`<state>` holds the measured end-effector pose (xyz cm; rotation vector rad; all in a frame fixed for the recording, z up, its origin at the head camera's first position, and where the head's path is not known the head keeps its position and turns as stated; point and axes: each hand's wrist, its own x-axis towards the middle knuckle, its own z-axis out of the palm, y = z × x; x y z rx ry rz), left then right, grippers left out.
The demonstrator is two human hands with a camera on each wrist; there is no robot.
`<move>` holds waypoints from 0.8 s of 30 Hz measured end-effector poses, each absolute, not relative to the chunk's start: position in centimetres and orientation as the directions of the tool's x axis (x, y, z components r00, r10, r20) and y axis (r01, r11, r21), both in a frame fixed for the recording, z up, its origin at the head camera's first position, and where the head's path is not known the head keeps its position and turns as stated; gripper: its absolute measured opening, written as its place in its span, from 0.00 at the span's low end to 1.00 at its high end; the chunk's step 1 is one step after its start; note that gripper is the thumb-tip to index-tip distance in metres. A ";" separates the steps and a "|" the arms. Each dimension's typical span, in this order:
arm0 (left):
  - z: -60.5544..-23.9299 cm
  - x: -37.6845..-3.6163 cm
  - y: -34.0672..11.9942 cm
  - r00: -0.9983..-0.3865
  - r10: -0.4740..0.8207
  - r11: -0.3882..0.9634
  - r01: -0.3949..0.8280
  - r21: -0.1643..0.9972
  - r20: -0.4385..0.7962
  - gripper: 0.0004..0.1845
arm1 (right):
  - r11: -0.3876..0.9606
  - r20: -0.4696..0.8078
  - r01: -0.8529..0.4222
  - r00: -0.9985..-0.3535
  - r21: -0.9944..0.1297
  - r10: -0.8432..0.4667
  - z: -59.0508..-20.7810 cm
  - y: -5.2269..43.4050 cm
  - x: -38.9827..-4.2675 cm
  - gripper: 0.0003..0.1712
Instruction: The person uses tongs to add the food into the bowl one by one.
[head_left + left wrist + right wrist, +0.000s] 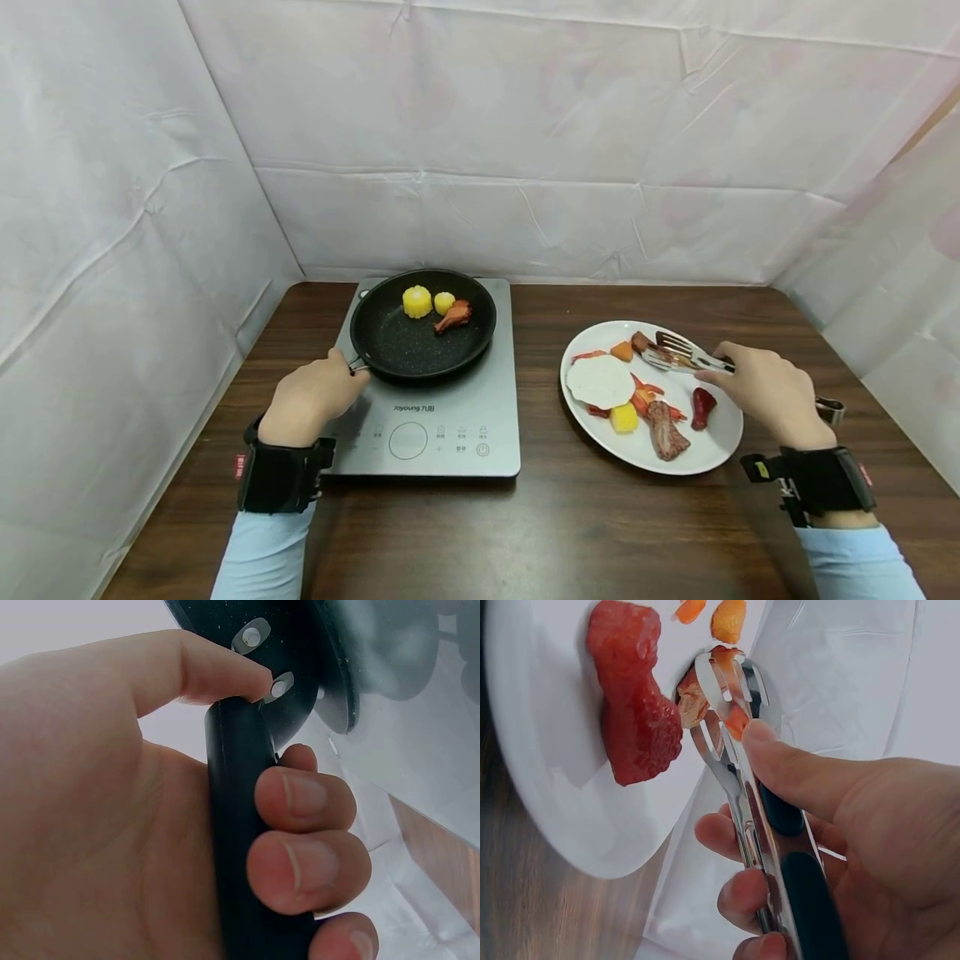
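Left hand (pixel 311 400) grips black frying pan's handle (pixel 240 825) on grey induction cooktop (pixel 450 417); right hand (pixel 768 392) squeezes metal tongs (pixel 731 712), which the wrist view shows clamping a food piece over round white plate (pixel 720 437).

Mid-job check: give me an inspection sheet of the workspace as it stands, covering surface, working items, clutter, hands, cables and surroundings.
Surface: dark wooden table, with a grey induction cooktop at left.
Job's things: black pan on the cooktop holds two yellow corn pieces and a brown drumstick. White plate at right carries a white egg piece, meat, and red and orange bits.
Clutter: nothing seen.
Hands: left hand grips the pan handle; right hand holds metal tongs, their tips around a food piece on the plate.
Cables: nothing seen.
Surroundings: white sheeting on three sides.
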<state>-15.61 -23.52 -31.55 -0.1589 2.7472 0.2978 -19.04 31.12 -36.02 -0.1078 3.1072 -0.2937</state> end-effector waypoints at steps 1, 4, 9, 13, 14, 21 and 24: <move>-31.5 -15.6 -23.5 -0.925 -0.070 0.972 -0.148 0.185 -0.372 0.42 | 0.979 -0.003 -0.069 -0.998 -0.191 -0.070 -36.0 31.1 -19.0 0.29; -31.6 -15.7 -23.6 -0.927 -0.068 0.971 -0.146 0.188 -0.369 0.42 | 0.976 0.016 -0.071 -0.997 -0.204 -0.069 -36.0 31.0 -19.0 0.28; -31.5 -15.7 -23.5 -0.927 -0.064 0.971 -0.142 0.190 -0.369 0.41 | 0.976 0.017 -0.079 -0.997 -0.204 -0.077 -35.9 31.0 -18.9 0.28; -31.4 -15.8 -23.5 -0.929 -0.065 0.971 -0.144 0.192 -0.364 0.40 | 0.976 0.016 -0.079 -0.997 -0.204 -0.077 -35.8 30.9 -19.0 0.27; -31.4 -15.8 -23.5 -0.928 -0.067 0.970 -0.146 0.193 -0.366 0.40 | 0.976 0.013 -0.075 -0.997 -0.205 -0.074 -35.7 30.9 -19.0 0.27; -31.5 -15.9 -23.5 -0.927 -0.070 0.970 -0.149 0.190 -0.369 0.40 | 0.976 -0.030 -0.045 -0.998 -0.212 -0.053 -35.6 30.8 -19.0 0.31; -31.5 -15.8 -23.5 -0.924 -0.071 0.972 -0.149 0.183 -0.375 0.41 | 0.976 -0.047 -0.034 -0.998 -0.213 -0.045 -35.5 30.8 -19.0 0.32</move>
